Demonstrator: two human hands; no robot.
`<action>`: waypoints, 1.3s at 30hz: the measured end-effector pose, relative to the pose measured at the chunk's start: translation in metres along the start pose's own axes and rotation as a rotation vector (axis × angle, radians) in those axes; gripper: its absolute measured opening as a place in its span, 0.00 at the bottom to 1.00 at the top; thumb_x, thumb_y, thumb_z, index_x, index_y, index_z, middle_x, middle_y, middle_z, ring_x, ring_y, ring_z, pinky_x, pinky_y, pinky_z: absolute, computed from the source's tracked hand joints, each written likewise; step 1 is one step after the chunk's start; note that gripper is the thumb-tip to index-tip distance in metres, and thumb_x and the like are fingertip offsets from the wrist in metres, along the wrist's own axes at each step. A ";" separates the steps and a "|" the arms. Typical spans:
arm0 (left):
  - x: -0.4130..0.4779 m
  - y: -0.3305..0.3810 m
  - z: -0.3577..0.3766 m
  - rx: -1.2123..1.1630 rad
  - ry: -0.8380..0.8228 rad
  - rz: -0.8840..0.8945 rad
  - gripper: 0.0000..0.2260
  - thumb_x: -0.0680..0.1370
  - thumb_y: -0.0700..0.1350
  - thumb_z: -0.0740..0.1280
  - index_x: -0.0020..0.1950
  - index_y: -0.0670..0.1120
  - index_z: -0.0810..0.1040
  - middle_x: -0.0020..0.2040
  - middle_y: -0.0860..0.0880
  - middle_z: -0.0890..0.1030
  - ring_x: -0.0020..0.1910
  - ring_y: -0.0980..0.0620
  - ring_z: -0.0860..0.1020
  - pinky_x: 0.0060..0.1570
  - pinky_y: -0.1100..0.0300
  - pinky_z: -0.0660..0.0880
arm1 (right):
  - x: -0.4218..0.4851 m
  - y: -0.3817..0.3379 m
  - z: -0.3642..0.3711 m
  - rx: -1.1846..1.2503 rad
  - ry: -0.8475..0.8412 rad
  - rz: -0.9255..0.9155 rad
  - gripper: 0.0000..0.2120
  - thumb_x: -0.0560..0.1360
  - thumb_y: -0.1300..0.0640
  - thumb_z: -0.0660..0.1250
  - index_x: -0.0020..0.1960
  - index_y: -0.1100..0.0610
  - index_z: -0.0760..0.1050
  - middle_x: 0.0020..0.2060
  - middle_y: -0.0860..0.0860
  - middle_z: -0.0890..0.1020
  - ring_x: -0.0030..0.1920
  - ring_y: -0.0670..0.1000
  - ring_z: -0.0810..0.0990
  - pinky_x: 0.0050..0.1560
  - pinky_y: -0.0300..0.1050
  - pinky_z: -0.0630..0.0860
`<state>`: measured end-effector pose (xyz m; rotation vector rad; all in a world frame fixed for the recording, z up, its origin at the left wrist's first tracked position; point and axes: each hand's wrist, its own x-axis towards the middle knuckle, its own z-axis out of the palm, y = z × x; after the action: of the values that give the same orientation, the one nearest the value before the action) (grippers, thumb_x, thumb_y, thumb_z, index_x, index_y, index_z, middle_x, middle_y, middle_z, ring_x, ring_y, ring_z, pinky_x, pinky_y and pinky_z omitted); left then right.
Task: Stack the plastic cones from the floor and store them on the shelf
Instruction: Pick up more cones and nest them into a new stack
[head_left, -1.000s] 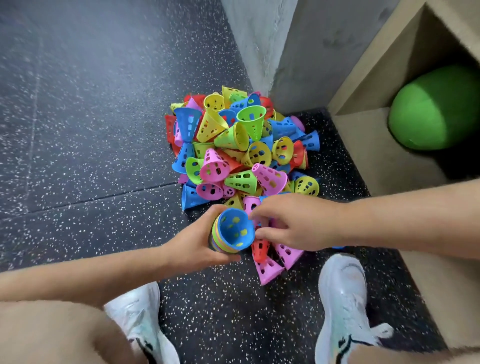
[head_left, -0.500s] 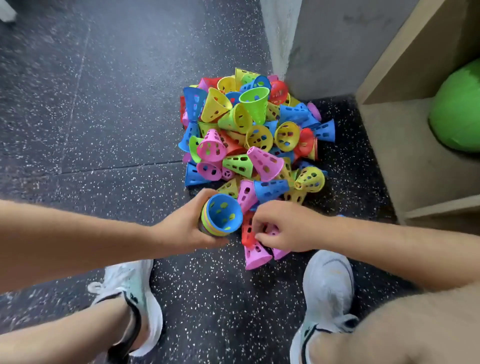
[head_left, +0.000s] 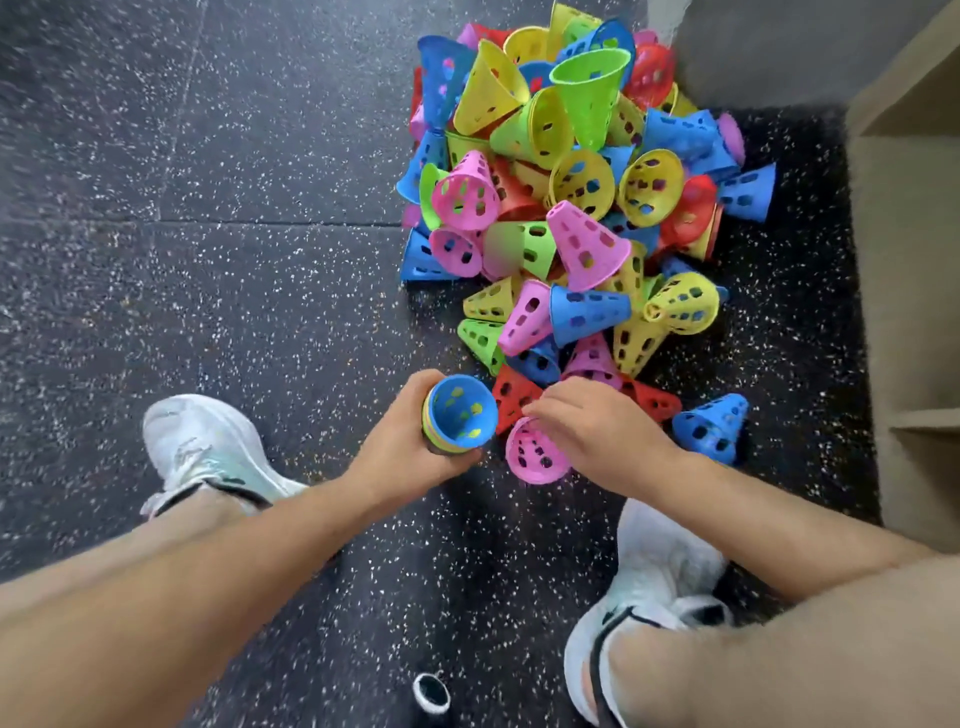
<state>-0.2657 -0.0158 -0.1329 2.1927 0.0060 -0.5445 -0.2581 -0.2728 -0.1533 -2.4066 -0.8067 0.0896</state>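
A heap of perforated plastic cones, pink, blue, yellow, green and red, lies on the dark speckled floor. My left hand grips a nested stack of cones, its wide end up and a blue cone innermost. My right hand reaches into the heap's near edge, fingers curled over a pink cone whose open end faces me. A red cone lies between the stack and my right fingers. A lone blue cone lies to the right of that hand.
A wooden shelf unit stands along the right edge, its lower shelf edge beside the heap. A grey wall corner rises behind the cones. My white shoes flank my arms. A small dark ring lies near the bottom.
The view has tilted down and closer to the floor. My right hand has shifted onto the pink cone at the heap's near edge. My left hand keeps the same stack.
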 end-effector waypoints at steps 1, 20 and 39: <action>-0.001 -0.002 0.001 0.000 0.010 -0.010 0.30 0.68 0.46 0.81 0.59 0.62 0.67 0.53 0.58 0.79 0.51 0.58 0.79 0.51 0.63 0.75 | -0.001 -0.002 -0.009 0.075 0.024 0.048 0.09 0.77 0.61 0.70 0.57 0.61 0.81 0.46 0.53 0.83 0.47 0.54 0.80 0.49 0.47 0.77; 0.000 0.023 0.025 -0.062 -0.003 -0.054 0.30 0.67 0.48 0.81 0.58 0.65 0.66 0.53 0.60 0.80 0.51 0.60 0.80 0.52 0.59 0.78 | 0.030 -0.028 -0.022 0.591 0.196 0.544 0.05 0.78 0.56 0.70 0.51 0.52 0.85 0.41 0.46 0.83 0.43 0.45 0.81 0.48 0.40 0.77; -0.012 0.018 0.013 -0.105 0.077 -0.124 0.30 0.68 0.45 0.79 0.60 0.64 0.65 0.53 0.63 0.79 0.53 0.59 0.80 0.51 0.59 0.76 | 0.005 -0.020 -0.013 0.061 0.074 0.324 0.07 0.80 0.53 0.66 0.55 0.54 0.80 0.48 0.48 0.77 0.50 0.54 0.73 0.51 0.52 0.74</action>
<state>-0.2780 -0.0351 -0.1220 2.1191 0.2087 -0.5165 -0.2611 -0.2637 -0.1308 -2.4465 -0.3700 0.1490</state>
